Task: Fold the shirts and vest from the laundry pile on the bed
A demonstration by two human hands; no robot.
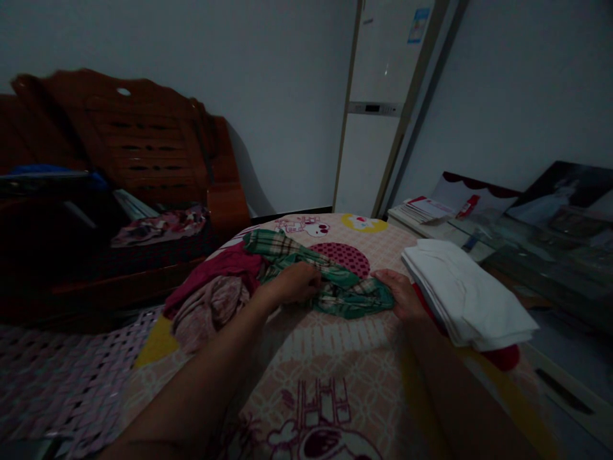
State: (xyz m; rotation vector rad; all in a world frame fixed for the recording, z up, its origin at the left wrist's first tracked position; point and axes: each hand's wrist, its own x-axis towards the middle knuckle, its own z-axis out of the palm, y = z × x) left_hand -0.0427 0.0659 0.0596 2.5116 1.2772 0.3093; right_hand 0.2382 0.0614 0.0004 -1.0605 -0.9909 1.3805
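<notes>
A crumpled green plaid garment (340, 291) lies across the middle of a patterned cloth-covered round surface (330, 377). My left hand (297, 283) is closed, its fingers curled into the garment near the middle. At the garment's right end my right hand (398, 292) pinches the fabric, with the thumb side toward the far edge. Left of my left hand are a magenta cloth (211, 271) and a dusty-pink crumpled cloth (211, 310), both touching the pile. To the right of my right hand sits a folded white cloth stack (467, 291).
A carved wooden sofa (158, 140) with clothes on its seat stands at the back left. A tall white cabinet-like appliance (371, 153) fills the corner. On the right is a glass-topped low table (541, 236) holding papers and a framed picture (565, 191). A woven pink seat (62, 377) is at lower left.
</notes>
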